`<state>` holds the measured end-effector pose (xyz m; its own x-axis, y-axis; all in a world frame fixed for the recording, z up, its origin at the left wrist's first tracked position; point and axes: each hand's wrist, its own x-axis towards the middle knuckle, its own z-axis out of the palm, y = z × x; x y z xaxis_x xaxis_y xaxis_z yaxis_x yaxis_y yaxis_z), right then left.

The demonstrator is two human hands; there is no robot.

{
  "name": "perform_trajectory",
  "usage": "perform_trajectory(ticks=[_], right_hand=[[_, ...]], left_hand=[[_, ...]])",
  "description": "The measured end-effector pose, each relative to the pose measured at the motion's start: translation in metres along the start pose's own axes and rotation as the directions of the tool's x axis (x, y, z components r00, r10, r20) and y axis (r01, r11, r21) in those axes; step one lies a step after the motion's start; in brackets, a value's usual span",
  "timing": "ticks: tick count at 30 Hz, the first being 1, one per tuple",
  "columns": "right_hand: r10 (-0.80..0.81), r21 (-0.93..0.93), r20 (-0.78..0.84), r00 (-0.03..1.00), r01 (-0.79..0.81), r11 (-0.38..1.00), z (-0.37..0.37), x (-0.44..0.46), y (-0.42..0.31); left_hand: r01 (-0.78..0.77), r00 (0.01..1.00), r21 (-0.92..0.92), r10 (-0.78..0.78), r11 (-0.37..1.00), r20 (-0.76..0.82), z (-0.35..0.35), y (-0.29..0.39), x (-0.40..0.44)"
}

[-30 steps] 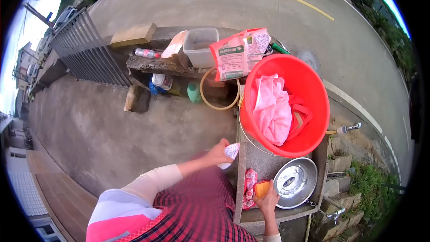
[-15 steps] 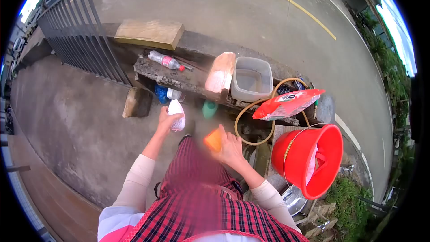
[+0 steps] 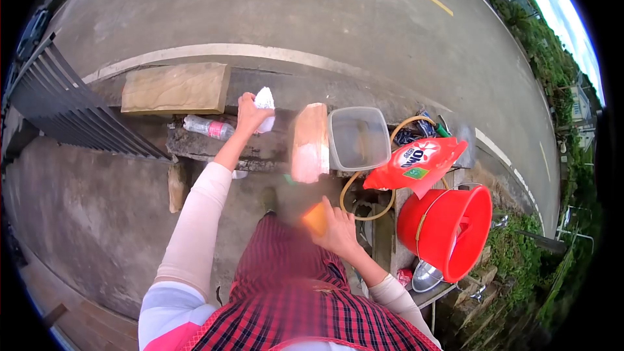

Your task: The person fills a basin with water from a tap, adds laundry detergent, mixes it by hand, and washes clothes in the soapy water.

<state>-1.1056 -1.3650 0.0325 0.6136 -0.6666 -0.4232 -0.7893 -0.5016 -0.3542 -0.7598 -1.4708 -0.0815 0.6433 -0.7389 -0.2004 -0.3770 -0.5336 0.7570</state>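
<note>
My left hand (image 3: 249, 116) is stretched out over the stone ledge, closed around a small white shoe (image 3: 264, 109) with a textured surface. It is left of an upright stone block (image 3: 310, 144) and above and right of a plastic bottle (image 3: 208, 127) with a red label. My right hand (image 3: 339, 231) is lower, in front of my checked apron, with its fingers on an orange sponge-like block (image 3: 315, 220). The fingers partly hide the block, and its underside cannot be seen. A clear plastic tub (image 3: 359, 110) stands beside the stone block.
A red detergent bag (image 3: 416, 164) leans by a coiled yellow hose (image 3: 344, 203). The red bucket (image 3: 422, 224), tilted to the right, has cloth or straps inside. A metal basin (image 3: 427, 277) is below it. At left are a metal railing (image 3: 81, 101) and a pale stone slab (image 3: 172, 88).
My left hand has moved forward over the ledge with the shoe, which has turned. My right hand remains low with the orange block. The view has shifted.
</note>
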Motion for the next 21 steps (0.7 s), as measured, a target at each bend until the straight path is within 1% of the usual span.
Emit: perform_trajectory(ticks=[1,2,3,4,6,7,8,10,11,12,13,14,15,16,17,18,19,20,21], right_hand=[[0.008,0.008,-0.002,1.000,-0.008,1.000,0.002,0.000,0.001],[0.014,0.041,-0.013,1.000,-0.013,0.999,0.002,0.001,0.000],[0.022,0.074,-0.013,1.000,-0.021,0.997,0.001,0.002,-0.002],[0.028,0.108,-0.013,1.000,-0.027,0.994,0.003,0.002,-0.004],[-0.021,0.146,-0.050,0.999,0.028,0.989,0.009,0.006,-0.009],[-0.048,0.161,-0.085,0.995,0.061,0.985,0.011,0.010,-0.012],[-0.058,0.163,-0.084,0.995,0.071,0.984,0.015,0.013,-0.015],[-0.083,0.167,-0.083,0.993,0.096,0.981,0.021,0.017,-0.021],[-0.087,0.171,-0.056,0.995,0.096,0.981,0.022,0.018,-0.024],[-0.089,0.174,-0.035,0.995,0.094,0.980,0.021,0.020,-0.026],[-0.081,0.176,-0.019,0.997,0.083,0.981,0.020,0.022,-0.029],[-0.086,0.178,-0.027,0.996,0.089,0.980,0.024,0.023,-0.030],[-0.094,0.179,-0.028,0.995,0.098,0.979,0.031,0.024,-0.031],[-0.112,0.177,-0.031,0.993,0.116,0.977,0.037,0.029,-0.034],[-0.114,0.165,-0.008,0.993,0.114,0.980,0.040,0.035,-0.040],[-0.128,0.153,0.015,0.992,0.124,0.980,0.044,0.044,-0.051],[-0.154,0.140,0.036,0.987,0.148,0.979,0.046,0.056,-0.062],[-0.186,0.110,0.008,0.982,0.184,0.977,0.048,0.069,-0.074],[-0.222,0.081,-0.020,0.975,0.223,0.971,0.050,0.083,-0.086]], left_hand=[[-0.015,0.999,0.010,0.016,1.000,-0.045,0.012,0.001,0.019],[-0.028,0.999,0.054,0.030,0.998,-0.041,0.020,0.001,0.036],[-0.074,0.995,0.102,0.081,0.992,-0.061,0.025,0.001,0.046],[-0.106,0.992,0.167,0.117,0.980,-0.056,0.028,0.001,0.053],[-0.126,0.988,0.373,0.151,0.919,-0.037,0.035,-0.015,0.062],[-0.103,0.988,0.379,0.139,0.920,-0.069,0.037,-0.023,0.061],[-0.081,0.986,0.383,0.131,0.920,-0.106,0.035,-0.026,0.060],[-0.068,0.996,0.279,0.083,0.958,-0.041,0.023,-0.035,0.055],[-0.057,0.998,0.227,0.060,0.972,-0.008,0.014,-0.038,0.046],[-0.098,0.995,0.176,0.098,0.979,0.013,0.007,-0.046,0.034],[-0.033,0.995,0.153,0.018,0.988,0.102,0.000,-0.052,0.018],[0.031,0.983,0.073,-0.044,0.997,0.176,-0.004,-0.062,0.000],[0.073,0.975,0.036,-0.079,0.997,0.206,-0.005,-0.078,-0.015],[0.175,0.961,-0.119,-0.144,0.977,0.235,-0.009,-0.092,-0.032],[0.272,0.943,-0.216,-0.215,0.938,0.256,-0.014,-0.105,-0.049],[0.378,0.914,-0.337,-0.289,0.862,0.286,-0.019,-0.119,-0.066],[0.482,0.874,-0.455,-0.373,0.748,0.312,-0.028,-0.122,-0.088],[0.550,0.835,-0.495,-0.427,0.673,0.347,-0.038,-0.131,-0.108],[0.588,0.808,-0.499,-0.495,0.637,0.320,-0.048,-0.138,-0.130]])
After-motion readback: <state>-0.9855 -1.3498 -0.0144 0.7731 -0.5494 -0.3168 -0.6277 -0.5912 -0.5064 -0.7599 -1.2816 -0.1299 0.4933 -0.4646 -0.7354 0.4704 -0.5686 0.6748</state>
